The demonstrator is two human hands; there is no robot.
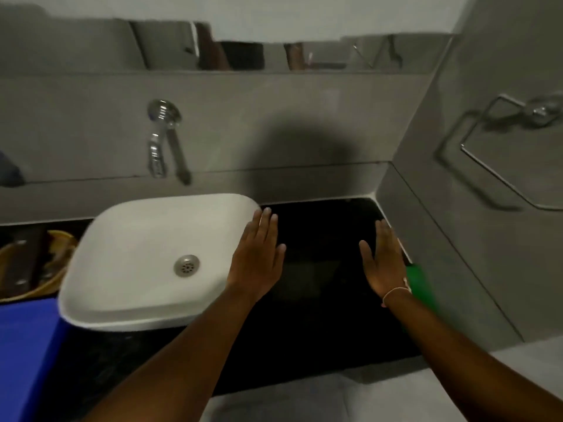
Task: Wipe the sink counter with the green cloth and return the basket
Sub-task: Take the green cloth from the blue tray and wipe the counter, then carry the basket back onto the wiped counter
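The black counter (320, 300) runs to the right of a white basin (146, 257). My left hand (259, 257) hovers flat, fingers apart, over the basin's right rim. My right hand (384, 263) is held flat and open above the counter's right side, near the wall. The green cloth (417, 281) lies on the counter against the right wall, partly hidden behind my right wrist. A yellowish woven basket (58, 254) with dark items in it sits at the far left of the counter, beside the basin.
A chrome tap (164, 138) sticks out of the grey wall above the basin. A metal towel ring (502, 156) hangs on the right wall. A blue object (27, 354) stands at the lower left. A mirror strip runs along the top.
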